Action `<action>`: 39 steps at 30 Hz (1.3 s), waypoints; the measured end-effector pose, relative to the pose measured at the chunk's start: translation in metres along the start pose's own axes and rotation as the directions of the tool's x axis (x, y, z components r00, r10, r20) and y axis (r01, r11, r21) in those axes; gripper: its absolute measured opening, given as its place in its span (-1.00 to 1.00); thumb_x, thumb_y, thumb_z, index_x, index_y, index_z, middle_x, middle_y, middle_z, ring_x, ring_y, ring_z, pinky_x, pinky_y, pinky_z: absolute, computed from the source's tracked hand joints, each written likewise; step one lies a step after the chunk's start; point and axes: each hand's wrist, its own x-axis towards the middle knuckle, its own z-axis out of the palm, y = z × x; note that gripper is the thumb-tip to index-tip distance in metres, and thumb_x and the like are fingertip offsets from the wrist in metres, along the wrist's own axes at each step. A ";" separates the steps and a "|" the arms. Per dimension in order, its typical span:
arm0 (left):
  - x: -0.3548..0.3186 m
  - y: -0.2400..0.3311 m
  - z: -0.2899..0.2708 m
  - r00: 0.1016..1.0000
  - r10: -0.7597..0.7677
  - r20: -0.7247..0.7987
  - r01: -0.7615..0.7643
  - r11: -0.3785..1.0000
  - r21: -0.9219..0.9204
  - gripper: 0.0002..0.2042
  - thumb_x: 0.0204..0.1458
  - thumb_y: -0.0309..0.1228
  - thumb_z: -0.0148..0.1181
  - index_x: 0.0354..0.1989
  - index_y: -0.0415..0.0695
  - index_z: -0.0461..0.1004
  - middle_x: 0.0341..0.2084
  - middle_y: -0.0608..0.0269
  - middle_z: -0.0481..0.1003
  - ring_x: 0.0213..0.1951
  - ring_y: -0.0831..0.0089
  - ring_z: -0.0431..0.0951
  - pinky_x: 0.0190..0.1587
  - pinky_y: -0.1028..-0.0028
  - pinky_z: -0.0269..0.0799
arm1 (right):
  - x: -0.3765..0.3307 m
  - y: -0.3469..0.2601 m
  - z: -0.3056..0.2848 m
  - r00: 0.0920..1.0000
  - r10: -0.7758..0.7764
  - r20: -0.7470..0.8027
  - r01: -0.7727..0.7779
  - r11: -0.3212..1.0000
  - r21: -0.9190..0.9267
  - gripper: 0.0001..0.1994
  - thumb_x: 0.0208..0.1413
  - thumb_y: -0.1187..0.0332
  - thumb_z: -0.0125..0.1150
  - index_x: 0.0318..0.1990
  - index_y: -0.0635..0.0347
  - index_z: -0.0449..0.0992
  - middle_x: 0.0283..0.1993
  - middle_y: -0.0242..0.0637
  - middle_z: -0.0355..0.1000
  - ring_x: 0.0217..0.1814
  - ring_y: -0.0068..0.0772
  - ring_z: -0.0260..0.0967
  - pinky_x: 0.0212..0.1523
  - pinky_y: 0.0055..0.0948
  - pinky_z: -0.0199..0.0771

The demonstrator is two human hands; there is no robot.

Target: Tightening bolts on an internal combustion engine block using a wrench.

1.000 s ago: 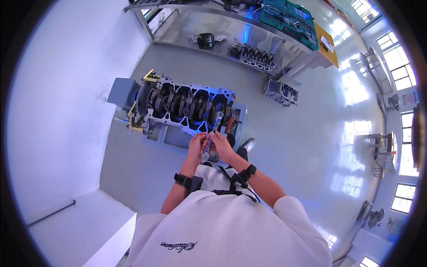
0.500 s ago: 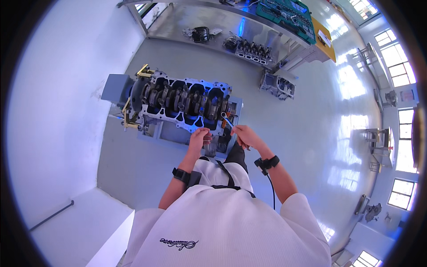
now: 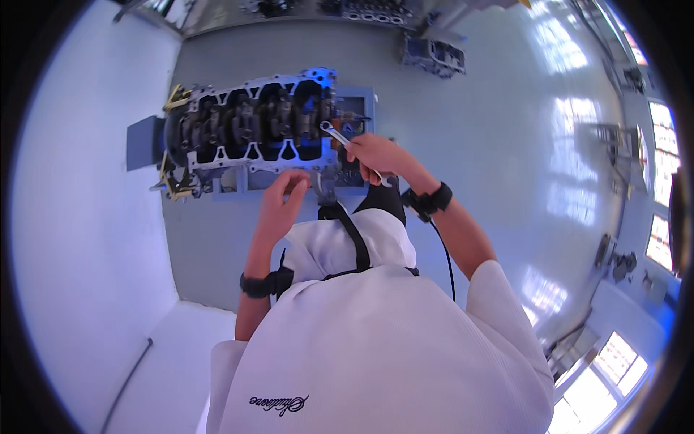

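A combination wrench (image 3: 336,133) is gripped in my right hand (image 3: 379,156), its ring end pointing at the near right corner of the engine block and its other end showing below my fingers. The engine block (image 3: 253,160) lies on a stand with its open side up, and a dark crankshaft (image 3: 242,124) runs along inside it. My left hand (image 3: 284,197) is at the block's near edge, fingers loosely curved and thumb apart, with nothing seen in it. Whether its fingertips touch the block I cannot tell.
The grey stand frame (image 3: 367,105) reaches out right of the block, and a grey box (image 3: 144,143) is at its left end. Beyond, a metal engine housing (image 3: 434,58) sits on the floor. A cylinder head (image 3: 376,12) lies on the bench shelf.
The view has shifted, with the bench now mostly out of the picture. My left hand has moved left along the block's near edge and its fingers have spread. My right hand still holds the wrench.
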 end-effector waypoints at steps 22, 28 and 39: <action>-0.256 -0.241 0.144 0.476 -0.862 0.172 0.644 0.209 -0.736 -0.82 0.04 -0.39 -0.08 -0.32 -0.22 0.42 -0.53 0.22 0.44 -0.49 0.46 0.47 -0.42 0.51 0.41 | 0.017 0.030 0.048 0.972 -0.026 0.232 -0.108 0.829 0.548 -0.66 0.24 0.10 -0.32 -0.35 0.18 0.22 -0.44 -0.10 0.44 -0.47 -0.27 0.46 -0.44 -0.42 0.48; -0.255 -0.235 0.146 0.470 -0.861 0.195 0.676 0.208 -0.707 -0.82 0.04 -0.39 -0.08 -0.32 -0.22 0.42 -0.54 0.21 0.45 -0.50 0.45 0.48 -0.42 0.50 0.42 | 0.019 0.033 0.037 0.964 -0.024 0.263 -0.117 0.853 0.509 -0.67 0.24 0.12 -0.32 -0.34 0.19 0.24 -0.47 -0.13 0.44 -0.50 -0.32 0.45 -0.46 -0.44 0.47; -0.251 -0.230 0.129 0.470 -0.841 0.269 0.781 0.254 -0.571 -0.81 0.04 -0.40 -0.08 -0.31 -0.22 0.43 -0.55 0.19 0.46 -0.51 0.44 0.49 -0.43 0.50 0.44 | 0.008 0.021 0.004 0.998 -0.059 -0.005 0.060 0.995 0.085 -0.69 0.21 0.20 -0.24 -0.33 0.25 0.36 -0.75 -0.32 0.29 -0.82 -0.57 0.20 -0.75 -0.55 0.20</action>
